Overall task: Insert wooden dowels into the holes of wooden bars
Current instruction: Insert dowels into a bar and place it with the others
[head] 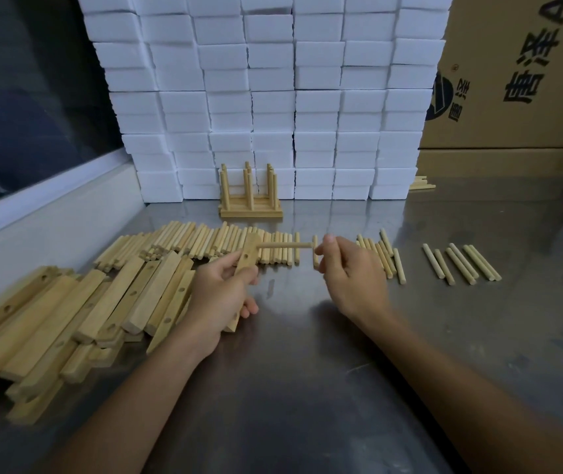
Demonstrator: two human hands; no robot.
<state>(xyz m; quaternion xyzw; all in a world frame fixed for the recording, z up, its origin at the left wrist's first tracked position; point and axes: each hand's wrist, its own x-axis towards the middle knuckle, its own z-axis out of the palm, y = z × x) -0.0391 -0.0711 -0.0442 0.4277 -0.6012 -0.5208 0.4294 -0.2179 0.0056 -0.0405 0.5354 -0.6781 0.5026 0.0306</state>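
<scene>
- L hand (220, 295) grips one wooden bar (245, 260), fingers curled round its lower part; bar tilts up off the steel table (307, 388), holes facing the camera.
- R hand (352, 271) pinches a dowel (285, 245) at its R end, thumb + fingertips clamped on it; dowel lies horizontal, L tip at the bar's top hole. Touching or partly in, can't tell how deep.
- Judgement: this bar is at its 1st dowel; a lower hole shows w/ nothing in it.
- Done so far: one finished rack (250, 196) w/ upright dowels stands at the back by the white boxes (273, 97).
- Left: big pile of bars (78, 323) on the L, long row of loose dowels (205, 244) behind the hands, smaller dowel group (461, 265) to the R. Most of the job looks still ahead.
</scene>
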